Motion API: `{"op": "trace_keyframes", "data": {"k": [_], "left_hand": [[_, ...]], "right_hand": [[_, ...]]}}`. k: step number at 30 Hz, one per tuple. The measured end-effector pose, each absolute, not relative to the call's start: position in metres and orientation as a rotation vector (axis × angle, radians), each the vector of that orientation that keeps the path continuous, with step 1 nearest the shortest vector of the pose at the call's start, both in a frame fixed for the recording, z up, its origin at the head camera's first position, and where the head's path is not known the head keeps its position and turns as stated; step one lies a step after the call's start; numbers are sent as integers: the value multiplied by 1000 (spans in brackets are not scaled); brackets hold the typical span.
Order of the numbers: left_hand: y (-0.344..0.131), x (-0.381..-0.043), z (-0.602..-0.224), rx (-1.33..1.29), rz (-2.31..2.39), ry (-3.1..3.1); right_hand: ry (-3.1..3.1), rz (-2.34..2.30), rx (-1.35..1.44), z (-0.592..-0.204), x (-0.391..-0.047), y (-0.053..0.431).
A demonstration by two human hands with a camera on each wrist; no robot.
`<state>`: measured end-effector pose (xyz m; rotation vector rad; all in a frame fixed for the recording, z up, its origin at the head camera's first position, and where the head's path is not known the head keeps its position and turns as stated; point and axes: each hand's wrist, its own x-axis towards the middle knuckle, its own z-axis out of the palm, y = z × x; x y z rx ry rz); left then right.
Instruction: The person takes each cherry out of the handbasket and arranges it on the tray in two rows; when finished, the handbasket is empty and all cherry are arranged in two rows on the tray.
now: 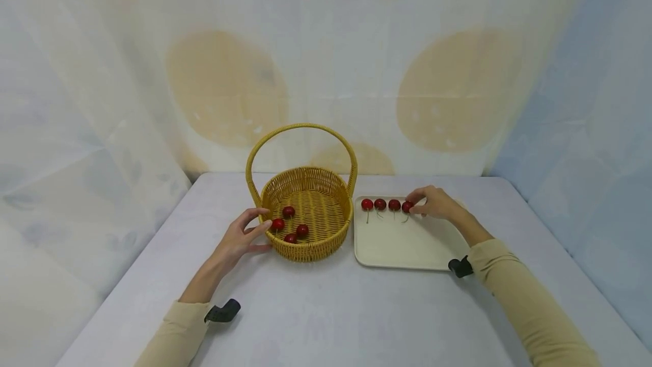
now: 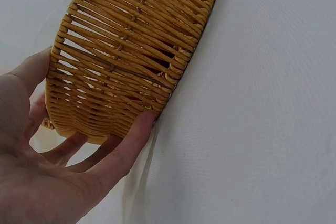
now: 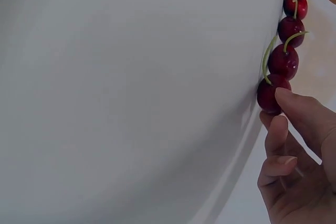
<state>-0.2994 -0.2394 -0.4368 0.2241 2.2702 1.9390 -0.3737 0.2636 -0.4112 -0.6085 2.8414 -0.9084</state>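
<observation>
My left hand [image 1: 237, 240] holds the near left side of a round yellow wicker basket [image 1: 311, 252], its fingers spread from the rim down the woven wall. In the left wrist view a fingertip [image 2: 143, 121] presses low on that wall. Several dark red cherries [image 1: 303, 230] lie inside, towards the left. My right hand [image 1: 434, 204] is over the far part of a cream tray [image 1: 402, 248]. Thumb and finger pinch the end cherry [image 3: 269, 96] of a row of stemmed cherries [image 3: 284, 62] along the tray's far edge. The row's cherries sit close side by side.
The basket's tall arched handle [image 1: 304, 126] rises above it. Basket and tray stand next to each other on a white-covered table [image 1: 326, 316]. Patterned cloth [image 1: 336, 61] hangs behind and on both sides. Black wrist mounts [image 1: 224, 311] stick out from both sleeves.
</observation>
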Motion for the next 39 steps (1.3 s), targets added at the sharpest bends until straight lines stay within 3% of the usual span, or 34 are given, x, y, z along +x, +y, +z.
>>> {"op": "trace_keyframes", "data": {"k": [12, 29, 39], "left_hand": [[-238, -298, -439, 219, 1942, 2265], [-239, -299, -436, 228, 1930, 2281], [-238, -299, -434, 232, 1927, 2282]], "right_hand": [[2862, -892, -578, -422, -381, 266], [2918, -905, -707, -389, -367, 262], [2920, -847, -811, -368, -357, 236]]}}
